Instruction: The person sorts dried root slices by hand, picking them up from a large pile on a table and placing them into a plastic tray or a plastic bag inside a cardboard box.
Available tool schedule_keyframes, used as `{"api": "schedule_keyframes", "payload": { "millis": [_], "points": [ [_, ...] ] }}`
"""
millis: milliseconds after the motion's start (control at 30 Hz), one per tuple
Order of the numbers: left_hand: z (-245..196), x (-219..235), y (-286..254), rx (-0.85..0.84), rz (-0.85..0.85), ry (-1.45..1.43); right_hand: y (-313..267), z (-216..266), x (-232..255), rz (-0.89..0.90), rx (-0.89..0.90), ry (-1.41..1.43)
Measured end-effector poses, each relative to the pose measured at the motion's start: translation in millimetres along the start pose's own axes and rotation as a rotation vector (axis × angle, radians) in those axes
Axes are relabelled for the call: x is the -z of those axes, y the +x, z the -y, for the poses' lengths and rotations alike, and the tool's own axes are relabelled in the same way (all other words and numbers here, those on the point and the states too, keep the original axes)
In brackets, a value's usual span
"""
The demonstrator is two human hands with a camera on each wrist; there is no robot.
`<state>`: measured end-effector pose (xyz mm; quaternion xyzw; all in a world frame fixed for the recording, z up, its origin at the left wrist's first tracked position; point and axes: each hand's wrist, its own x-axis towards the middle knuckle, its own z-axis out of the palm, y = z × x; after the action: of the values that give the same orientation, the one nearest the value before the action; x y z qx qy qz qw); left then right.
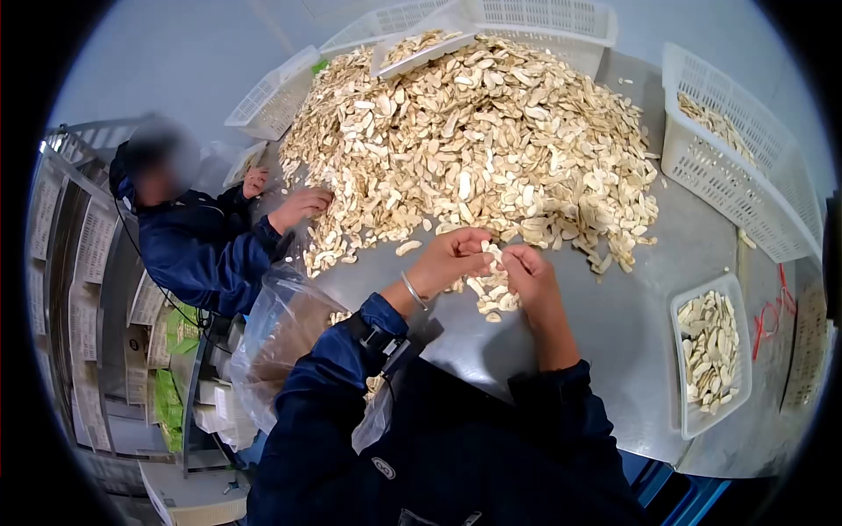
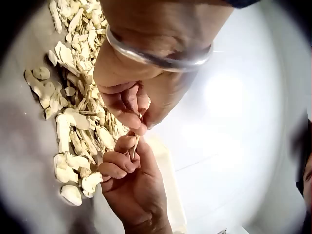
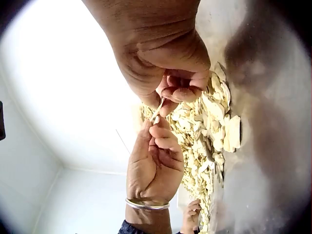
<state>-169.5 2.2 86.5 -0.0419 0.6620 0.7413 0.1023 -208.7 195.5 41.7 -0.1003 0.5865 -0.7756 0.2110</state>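
Observation:
A large heap of pale dried slices (image 1: 491, 149) covers the metal table. In front of it, both hands meet over a small group of slices (image 1: 498, 296). My left hand (image 1: 449, 259), with a silver bangle at the wrist, and my right hand (image 1: 533, 282) pinch one thin slice (image 3: 157, 112) between thumbs and fingers, the fingertips nearly touching. In the left wrist view the slice (image 2: 136, 141) is seen edge-on, between the left hand (image 2: 139, 92) above and the right hand (image 2: 136, 185) below. The other fingers of both hands are curled.
White perforated baskets (image 1: 737, 167) stand behind and right of the heap. A small white tray of slices (image 1: 712, 351) lies at the right, another (image 1: 421, 54) atop the heap. Clear plastic (image 1: 285, 337) hangs at the left edge. Another person (image 1: 202, 245) reaches into the heap from the left.

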Motion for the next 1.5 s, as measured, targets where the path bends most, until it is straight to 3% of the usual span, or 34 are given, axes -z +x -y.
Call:
{"api": "schedule_keyframes", "payload": {
  "millis": [333, 733, 800, 933, 1000, 1067, 1167, 1233, 1267, 1300, 1367, 1433, 1500],
  "points": [
    [4, -1, -4, -0.060, 0.007, -0.025, -3, 8, -2, 0.139, -0.151, 0.242],
    [6, -6, -11, -0.102, 0.052, -0.164, -4, 13, -3, 0.172, -0.223, 0.301],
    [6, -7, -12, -0.096, 0.029, -0.162, -4, 12, -4, 0.122, -0.204, 0.296],
    [3, -6, -16, -0.030, -0.101, 0.224, -2, 12, -3, 0.010, -0.079, 0.086],
    [-2, -11, -14, 0.044, -0.148, 0.303, -3, 9, -2, 0.068, 0.008, -0.058],
    [5, 4, -5, 0.089, -0.044, 0.289, -3, 3, -5, 0.088, 0.051, -0.085],
    [-35, 8, 3, 0.123, 0.056, 0.435, 1, 1, -4, 0.006, 0.043, 0.005],
    [-92, 26, 18, 0.184, 0.142, 0.641, 4, -1, -2, -0.058, 0.011, 0.051],
    [-109, 55, 38, 0.006, 0.169, 0.675, 6, -4, 0, -0.079, 0.002, 0.070],
    [-144, 54, 45, -0.114, -0.038, 0.628, 6, -6, 1, -0.103, -0.009, 0.092],
    [-188, 80, 70, -0.318, -0.172, 0.062, 3, -1, -1, -0.101, -0.028, 0.131],
    [-215, 67, 72, -0.398, -0.372, -0.275, 2, 3, 0, -0.086, -0.043, 0.142],
    [-191, 84, 87, -0.347, -0.415, -0.185, 5, -1, 2, -0.081, -0.016, 0.126]
  ]
}}
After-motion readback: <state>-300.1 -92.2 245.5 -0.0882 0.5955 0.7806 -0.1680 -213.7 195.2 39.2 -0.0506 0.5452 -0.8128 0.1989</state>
